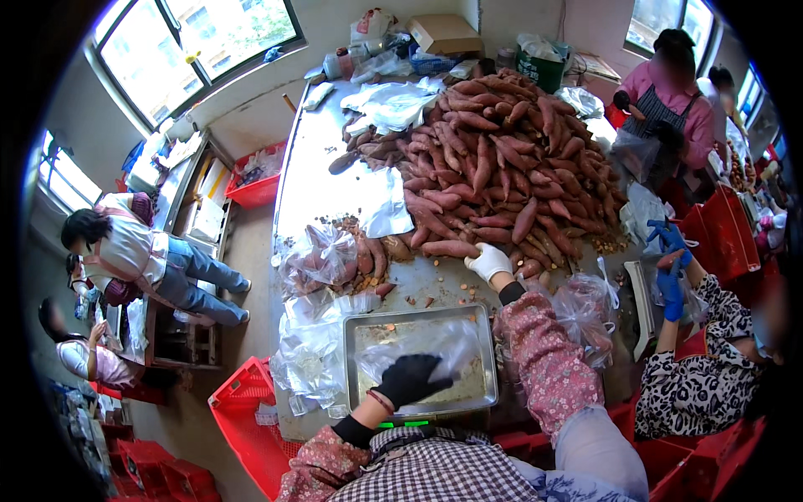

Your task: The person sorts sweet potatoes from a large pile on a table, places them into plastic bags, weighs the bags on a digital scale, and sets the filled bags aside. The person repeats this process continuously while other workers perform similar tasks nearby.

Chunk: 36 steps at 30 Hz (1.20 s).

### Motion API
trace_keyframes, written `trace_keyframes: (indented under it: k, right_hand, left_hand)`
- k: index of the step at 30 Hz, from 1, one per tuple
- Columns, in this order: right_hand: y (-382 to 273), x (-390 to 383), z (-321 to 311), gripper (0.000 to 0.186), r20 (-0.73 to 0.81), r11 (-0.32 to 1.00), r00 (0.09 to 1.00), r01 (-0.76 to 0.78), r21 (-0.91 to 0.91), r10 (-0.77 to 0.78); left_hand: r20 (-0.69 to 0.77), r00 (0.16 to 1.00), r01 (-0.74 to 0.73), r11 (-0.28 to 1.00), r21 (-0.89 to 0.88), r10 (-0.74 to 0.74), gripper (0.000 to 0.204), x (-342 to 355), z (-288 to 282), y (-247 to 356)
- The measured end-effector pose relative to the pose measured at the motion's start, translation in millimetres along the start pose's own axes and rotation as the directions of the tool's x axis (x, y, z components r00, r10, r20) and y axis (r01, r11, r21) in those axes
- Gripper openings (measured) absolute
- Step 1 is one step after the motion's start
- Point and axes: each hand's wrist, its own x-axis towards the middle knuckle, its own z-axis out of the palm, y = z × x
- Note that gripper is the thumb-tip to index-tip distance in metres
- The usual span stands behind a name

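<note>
Beyond the tray [472, 386], the right hand [488, 262] touches one end of a sweet potato [450, 249] (whether its grip is closed, I cannot tell) and should lift gently, while the left hand [414, 381], grip also unclear, steadies the clear bag [449, 338] inside the tray.

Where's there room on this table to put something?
The table looks bare at left, between its edge and the white sheet. A narrower, littered strip lies between tray and sweet potatoes. Bags crowd both sides of the tray.
</note>
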Motion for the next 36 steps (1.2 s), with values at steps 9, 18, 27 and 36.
trace_keyframes:
  k: [9,18,27,36]
  right_hand:
    - [1,-14,79,0.043,0.206,0.912,0.978,0.101,-0.398,-0.019]
    - [-41,-23,6,0.059,0.346,0.963,0.923,0.23,-0.141,-0.17]
    - [-122,-133,-27,0.051,0.247,0.631,0.603,0.584,0.511,-0.759]
    - [-74,-165,-38,0.03,-0.139,0.746,0.83,0.549,0.378,-0.54]
  left_hand:
    - [0.109,0.982,-0.179,0.939,0.294,0.153,0.071,-46,44,0]
    - [-0.261,0.964,-0.1,0.858,-0.503,-0.041,0.048,-58,12,-15]
    - [-0.557,0.805,-0.212,0.777,-0.593,-0.205,0.04,-12,-44,-45]
    - [-0.338,0.861,0.04,0.713,-0.7,-0.38,0.032,9,-62,2]
